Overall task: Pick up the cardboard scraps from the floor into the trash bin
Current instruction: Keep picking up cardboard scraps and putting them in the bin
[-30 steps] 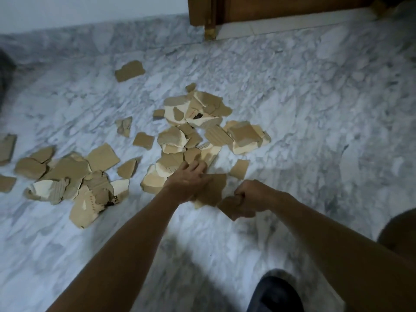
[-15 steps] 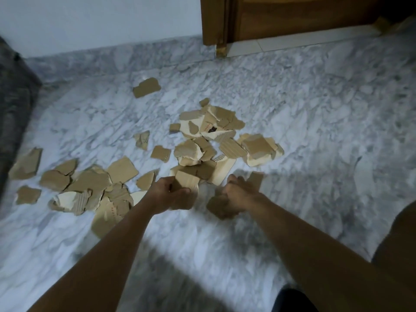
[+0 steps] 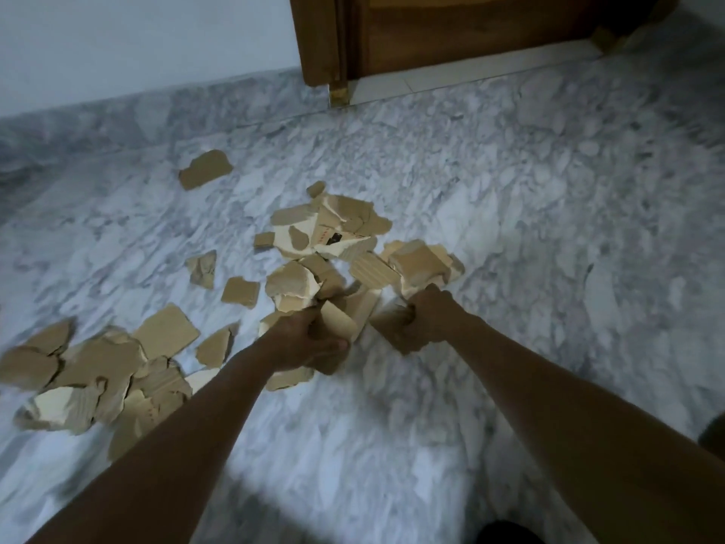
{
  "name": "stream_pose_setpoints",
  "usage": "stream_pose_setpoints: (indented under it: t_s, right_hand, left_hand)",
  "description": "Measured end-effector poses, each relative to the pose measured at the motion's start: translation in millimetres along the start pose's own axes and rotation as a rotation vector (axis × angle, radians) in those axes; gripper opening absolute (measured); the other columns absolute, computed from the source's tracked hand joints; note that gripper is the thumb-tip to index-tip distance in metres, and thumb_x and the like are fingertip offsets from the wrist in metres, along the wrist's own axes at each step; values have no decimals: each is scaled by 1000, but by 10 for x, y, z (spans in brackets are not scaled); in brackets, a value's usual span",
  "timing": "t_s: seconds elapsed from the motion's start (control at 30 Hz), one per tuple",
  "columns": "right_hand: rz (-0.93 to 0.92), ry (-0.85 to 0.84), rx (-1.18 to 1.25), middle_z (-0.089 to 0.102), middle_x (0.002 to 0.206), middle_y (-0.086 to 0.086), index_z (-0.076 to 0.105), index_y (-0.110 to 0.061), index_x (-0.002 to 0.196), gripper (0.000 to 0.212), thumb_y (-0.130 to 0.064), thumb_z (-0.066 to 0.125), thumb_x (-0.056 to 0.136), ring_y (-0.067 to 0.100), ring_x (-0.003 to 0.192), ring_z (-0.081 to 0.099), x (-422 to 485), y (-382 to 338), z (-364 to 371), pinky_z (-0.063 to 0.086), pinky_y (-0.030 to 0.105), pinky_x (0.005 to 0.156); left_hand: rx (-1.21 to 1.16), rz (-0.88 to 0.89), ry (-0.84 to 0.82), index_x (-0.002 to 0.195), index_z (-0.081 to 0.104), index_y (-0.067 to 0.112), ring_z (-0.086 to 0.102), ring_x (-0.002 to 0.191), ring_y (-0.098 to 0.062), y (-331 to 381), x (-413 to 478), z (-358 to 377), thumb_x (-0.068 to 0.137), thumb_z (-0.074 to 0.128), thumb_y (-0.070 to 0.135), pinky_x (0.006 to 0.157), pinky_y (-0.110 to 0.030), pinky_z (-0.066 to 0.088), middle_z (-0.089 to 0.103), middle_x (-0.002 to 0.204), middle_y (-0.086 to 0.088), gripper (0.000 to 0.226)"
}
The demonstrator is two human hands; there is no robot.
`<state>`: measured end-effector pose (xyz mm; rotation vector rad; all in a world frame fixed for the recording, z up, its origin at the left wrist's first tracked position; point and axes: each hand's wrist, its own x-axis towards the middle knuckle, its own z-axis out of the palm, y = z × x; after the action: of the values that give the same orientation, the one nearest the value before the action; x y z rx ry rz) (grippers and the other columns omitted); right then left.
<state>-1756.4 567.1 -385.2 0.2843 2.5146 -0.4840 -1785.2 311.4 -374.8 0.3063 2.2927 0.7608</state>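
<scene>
Now grips a bunch of cardboard scraps [image 3: 339, 321] in the curled left hand [image 3: 306, 341], flat before. Still clutches a piece [image 3: 386, 327] in the right hand [image 3: 429, 320]. Leaves lots more to pick just past the fingers.

directions read from the left hand [image 3: 302, 341]. right hand [image 3: 429, 320]: 3 o'clock, just beside; each hand grips a scrap [image 3: 338, 321]. main heap [image 3: 333, 237]: 12 o'clock, on the floor [image 3: 529, 249], touching both hands. second heap [image 3: 98, 378]: 9 o'clock, near. lone piece [image 3: 206, 168]: 11 o'clock, well apart. door [image 3: 451, 33]: 1 o'clock, behind the main heap.
</scene>
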Motion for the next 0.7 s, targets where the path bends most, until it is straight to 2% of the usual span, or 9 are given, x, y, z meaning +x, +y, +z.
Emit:
stream_pose_setpoints:
  t_s: [0.07, 0.13, 0.23, 0.33, 0.4, 0.47, 0.5, 0.57, 0.7]
  right_hand:
    - [-31, 7, -152, 42, 132, 9, 56, -19, 130, 52, -38, 66, 83, 36, 122, 44, 47, 108, 16, 47, 48, 97]
    - [-102, -12, -255, 37, 132, 9, 49, -18, 133, 54, -34, 64, 85, 36, 119, 43, 69, 171, 89, 48, 49, 94]
    - [-131, -24, -294, 40, 132, 11, 41, -13, 136, 66, -27, 70, 79, 38, 120, 45, 75, 229, 143, 45, 49, 97]
    - [-128, -68, -188, 50, 127, 13, 31, -14, 140, 81, -34, 77, 76, 38, 119, 52, 95, 325, 203, 45, 49, 99]
    - [-113, -82, -102, 51, 125, 13, 29, -15, 139, 94, -35, 86, 67, 37, 117, 53, 90, 374, 232, 49, 49, 95]
    - [-116, -60, -136, 48, 125, 11, 33, -13, 135, 94, -35, 90, 64, 33, 117, 49, 71, 393, 257, 50, 47, 93]
    - [-124, -49, -168, 48, 124, 9, 36, -13, 133, 91, -36, 90, 63, 31, 117, 48, 52, 392, 255, 50, 45, 92]
    - [-133, -31, -204, 52, 123, 8, 40, -13, 130, 90, -36, 92, 60, 30, 115, 53, 52, 390, 263, 50, 43, 89]
    - [-136, -9, -279, 55, 123, 7, 40, -15, 130, 92, -39, 92, 59, 30, 115, 57, 52, 349, 260, 47, 45, 92]
  left_hand:
    - [146, 43, 6, 151, 28, 27, 54, 104, -17, 197, 149, -93, 80, 74, 49, 79, -22, 40, 55, 117, 1, 88]
    - [259, 59, -9, 148, 31, 24, 56, 105, -22, 362, 334, -162, 78, 76, 49, 79, -25, 40, 58, 122, -6, 87]
    - [406, 60, -38, 136, 46, 19, 59, 108, -25, 608, 615, -215, 73, 83, 42, 80, -26, 40, 60, 123, -7, 77]
    - [521, 61, -22, 141, 44, 23, 59, 112, -28, 855, 902, -172, 69, 86, 38, 83, -29, 43, 60, 126, -9, 84]
    - [535, 117, -57, 142, 44, 25, 54, 118, -30, 908, 1157, -88, 76, 82, 29, 86, -33, 45, 52, 137, -11, 76]
    - [580, 116, -66, 147, 36, 23, 48, 128, -30, 951, 1296, 6, 79, 79, 27, 97, -40, 45, 44, 147, -12, 80]
    - [616, 69, -41, 148, 35, 25, 47, 129, -30, 950, 1329, 66, 76, 81, 30, 102, -42, 44, 46, 145, -10, 85]
    - [653, 46, 90, 142, 42, 26, 52, 121, -32, 892, 1351, 137, 69, 85, 37, 100, -46, 46, 50, 132, -12, 85]
    - [664, 46, 192, 136, 44, 15, 57, 106, -35, 733, 1345, 217, 62, 85, 51, 94, -46, 52, 40, 122, -16, 92]
